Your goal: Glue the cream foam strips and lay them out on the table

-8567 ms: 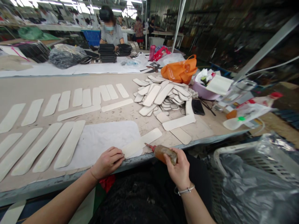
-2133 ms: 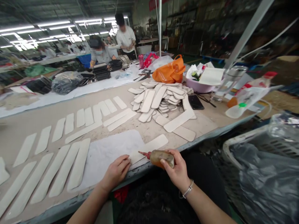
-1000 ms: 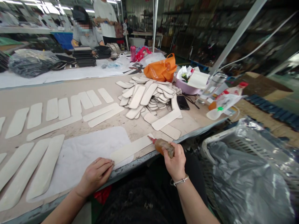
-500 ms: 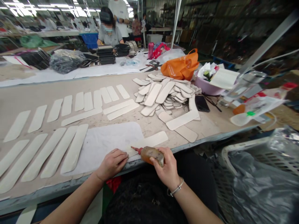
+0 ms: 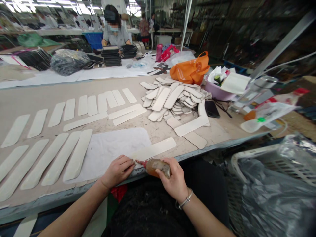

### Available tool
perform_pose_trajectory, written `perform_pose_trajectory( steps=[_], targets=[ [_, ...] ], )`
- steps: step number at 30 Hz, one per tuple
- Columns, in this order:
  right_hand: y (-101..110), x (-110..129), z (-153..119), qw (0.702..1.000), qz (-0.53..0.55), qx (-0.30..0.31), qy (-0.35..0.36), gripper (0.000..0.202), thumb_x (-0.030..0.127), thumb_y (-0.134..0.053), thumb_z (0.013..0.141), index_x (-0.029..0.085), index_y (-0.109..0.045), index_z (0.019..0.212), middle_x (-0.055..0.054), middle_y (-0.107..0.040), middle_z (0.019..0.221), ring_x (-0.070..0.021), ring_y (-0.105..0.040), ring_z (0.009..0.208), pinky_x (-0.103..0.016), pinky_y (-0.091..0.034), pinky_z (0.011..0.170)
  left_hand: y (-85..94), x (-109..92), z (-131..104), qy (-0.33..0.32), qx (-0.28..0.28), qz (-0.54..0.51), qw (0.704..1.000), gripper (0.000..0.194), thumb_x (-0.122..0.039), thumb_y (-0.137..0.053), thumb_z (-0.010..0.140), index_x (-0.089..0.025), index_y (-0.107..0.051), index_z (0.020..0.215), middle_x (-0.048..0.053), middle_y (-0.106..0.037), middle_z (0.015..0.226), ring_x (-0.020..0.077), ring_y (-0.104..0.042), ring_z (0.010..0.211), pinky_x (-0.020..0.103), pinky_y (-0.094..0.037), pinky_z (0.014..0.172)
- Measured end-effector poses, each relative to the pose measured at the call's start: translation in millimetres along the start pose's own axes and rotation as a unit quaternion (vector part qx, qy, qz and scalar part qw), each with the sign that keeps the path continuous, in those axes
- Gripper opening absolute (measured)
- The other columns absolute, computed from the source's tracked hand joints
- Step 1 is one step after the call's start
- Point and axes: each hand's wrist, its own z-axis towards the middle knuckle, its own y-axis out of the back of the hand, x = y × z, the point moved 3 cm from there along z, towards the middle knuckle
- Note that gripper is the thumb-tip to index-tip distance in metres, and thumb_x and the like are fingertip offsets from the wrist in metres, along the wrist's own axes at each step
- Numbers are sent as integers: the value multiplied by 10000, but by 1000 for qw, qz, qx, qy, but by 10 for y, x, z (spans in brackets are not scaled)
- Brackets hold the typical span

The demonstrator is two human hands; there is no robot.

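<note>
My right hand (image 5: 174, 180) is wrapped around a squeeze bottle (image 5: 156, 167) of amber liquid, apparently glue, tilted on its side. Its red nozzle (image 5: 140, 162) points left, with the tip close to my left fingertips. Beneath lies a long cream strip (image 5: 155, 148) with rounded ends, along the near edge of the table. My left hand (image 5: 118, 170) has its fingers pressed together over the strip's left end, which they hide. A white sheet (image 5: 118, 141) lies partly under the strip. Longer cream pieces (image 5: 79, 154) lie side by side at the left.
A heap of edged strips (image 5: 170, 97) sits by an orange bag (image 5: 191, 69). Right of it are a phone (image 5: 212, 109), a purple basin (image 5: 218, 91) and a plastic bottle (image 5: 276, 103). A plastic-lined crate (image 5: 259, 153) stands at my right. A co-worker (image 5: 116, 33) sits across the table.
My right hand has brought the bottle slightly left and down, so the nozzle tip is now nearer my left fingertips and the table's front edge. The left hand has barely moved.
</note>
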Motion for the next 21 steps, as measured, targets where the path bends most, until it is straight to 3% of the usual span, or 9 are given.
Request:
perform_pose_trajectory(
  steps=[5, 15, 18, 21],
  targets=[
    [179, -160, -56, 999, -8, -36, -25, 244, 288, -612, 795, 216, -527, 1012, -53, -588, 891, -202, -572, 831, -360, -502, 743, -14, 14, -7, -2, -10, -16, 1000, 117, -173, -558, 811, -177, -642, 892, 64, -648, 816, 145, -592, 753, 282, -520, 704],
    [811, -539, -75, 968, -144, -191, -70, 230, 321, -602, 804, 204, -528, 989, -65, -580, 896, -220, -561, 841, -385, -480, 765, -45, 45, -3, -11, -27, -28, 999, 119, -159, -602, 780, -175, -637, 892, 59, -644, 829, 146, -600, 769, 269, -517, 715],
    [834, -536, -52, 964, -165, -200, -60, 246, 308, -605, 803, 203, -522, 1010, -67, -566, 893, -222, -548, 835, -385, -476, 757, -43, 43, 5, -11, -25, -30, 999, 126, -134, -605, 773, -168, -636, 890, 58, -639, 827, 145, -597, 769, 264, -511, 712],
    [730, -453, -30, 973, -128, -188, -41, 257, 279, -618, 795, 208, -517, 1020, -66, -560, 907, -217, -547, 846, -375, -474, 760, -47, 45, 3, -11, -20, -38, 999, 137, -119, -598, 774, -165, -627, 900, 60, -628, 835, 142, -587, 769, 257, -505, 703]
  ],
)
